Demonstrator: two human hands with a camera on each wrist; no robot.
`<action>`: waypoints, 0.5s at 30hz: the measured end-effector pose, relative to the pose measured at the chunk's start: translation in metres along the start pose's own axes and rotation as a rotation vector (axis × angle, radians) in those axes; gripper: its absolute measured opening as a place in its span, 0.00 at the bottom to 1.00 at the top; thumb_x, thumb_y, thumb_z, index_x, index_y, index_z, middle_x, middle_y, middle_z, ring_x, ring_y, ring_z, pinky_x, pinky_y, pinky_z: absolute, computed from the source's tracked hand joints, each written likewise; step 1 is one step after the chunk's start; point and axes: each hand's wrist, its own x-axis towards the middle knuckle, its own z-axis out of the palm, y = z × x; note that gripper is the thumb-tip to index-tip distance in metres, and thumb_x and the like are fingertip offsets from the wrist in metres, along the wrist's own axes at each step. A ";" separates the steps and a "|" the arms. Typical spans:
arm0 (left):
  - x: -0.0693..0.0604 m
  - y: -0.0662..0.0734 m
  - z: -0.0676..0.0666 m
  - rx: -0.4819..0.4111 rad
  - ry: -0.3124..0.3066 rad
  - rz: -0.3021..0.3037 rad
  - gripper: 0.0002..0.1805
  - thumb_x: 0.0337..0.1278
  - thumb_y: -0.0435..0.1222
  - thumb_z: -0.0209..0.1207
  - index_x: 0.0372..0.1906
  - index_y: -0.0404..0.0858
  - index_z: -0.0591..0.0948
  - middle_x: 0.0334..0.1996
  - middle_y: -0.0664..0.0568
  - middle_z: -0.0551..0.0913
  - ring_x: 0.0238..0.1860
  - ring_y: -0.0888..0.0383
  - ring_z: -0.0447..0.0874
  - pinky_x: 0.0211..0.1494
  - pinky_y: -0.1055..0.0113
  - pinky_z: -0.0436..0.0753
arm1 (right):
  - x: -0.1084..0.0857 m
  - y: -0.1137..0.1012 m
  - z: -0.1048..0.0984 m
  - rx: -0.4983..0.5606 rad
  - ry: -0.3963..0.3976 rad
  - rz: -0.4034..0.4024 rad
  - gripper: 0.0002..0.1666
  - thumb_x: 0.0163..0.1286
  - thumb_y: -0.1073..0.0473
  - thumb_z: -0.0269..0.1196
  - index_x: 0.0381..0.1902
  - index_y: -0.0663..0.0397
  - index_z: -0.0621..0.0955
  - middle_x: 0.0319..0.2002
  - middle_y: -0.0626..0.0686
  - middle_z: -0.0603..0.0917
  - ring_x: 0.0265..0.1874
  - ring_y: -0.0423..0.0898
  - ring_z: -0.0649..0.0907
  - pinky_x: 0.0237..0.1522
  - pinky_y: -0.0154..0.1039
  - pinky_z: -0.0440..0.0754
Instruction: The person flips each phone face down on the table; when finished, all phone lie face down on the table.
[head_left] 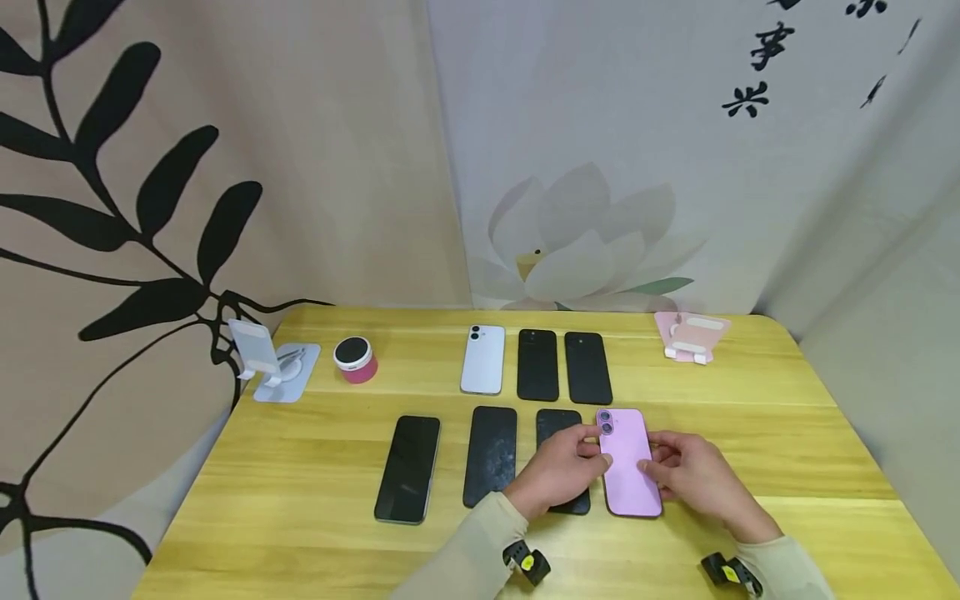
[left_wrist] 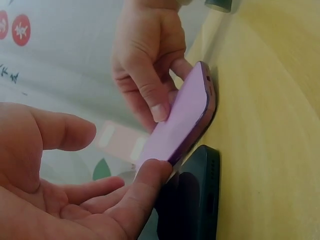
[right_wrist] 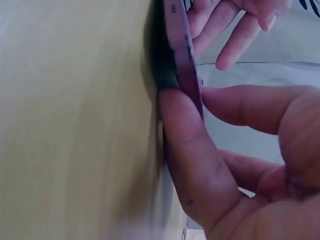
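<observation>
Right hand [head_left: 697, 473] pinches pink phone [head_left: 628, 471] at front row's right end, edge raised; left hand [head_left: 558, 471] touches it, fingers loosely extended. Six other phones [head_left: 407, 469] lie on table [head_left: 300, 500]; pink one's handling looks unfinished.

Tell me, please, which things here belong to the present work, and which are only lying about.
Seemingly in the work:
pink phone, pinched by right hand, touched by left hand

Seemingly just lying about:
white phone
five dark phones
pale stand
pink stand
round pink-and-white thing
</observation>
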 end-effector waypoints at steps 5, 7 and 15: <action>0.002 0.002 -0.001 0.006 -0.008 -0.007 0.27 0.70 0.45 0.67 0.70 0.44 0.79 0.56 0.51 0.89 0.55 0.57 0.88 0.62 0.54 0.86 | -0.001 -0.002 0.000 -0.047 0.020 0.012 0.31 0.69 0.62 0.73 0.64 0.74 0.79 0.38 0.55 0.85 0.33 0.45 0.85 0.29 0.39 0.90; 0.002 0.002 -0.001 0.005 -0.012 -0.008 0.27 0.70 0.45 0.67 0.70 0.43 0.79 0.55 0.50 0.89 0.55 0.56 0.88 0.62 0.54 0.86 | -0.001 -0.003 0.000 -0.061 0.022 0.021 0.30 0.69 0.62 0.73 0.64 0.74 0.79 0.37 0.55 0.85 0.32 0.44 0.84 0.29 0.39 0.90; 0.001 0.002 -0.003 -0.009 -0.011 -0.018 0.25 0.70 0.45 0.66 0.68 0.43 0.80 0.56 0.50 0.89 0.55 0.55 0.88 0.62 0.53 0.86 | -0.001 -0.005 0.000 -0.051 0.012 0.042 0.29 0.69 0.63 0.72 0.63 0.73 0.80 0.38 0.55 0.86 0.33 0.44 0.86 0.31 0.39 0.91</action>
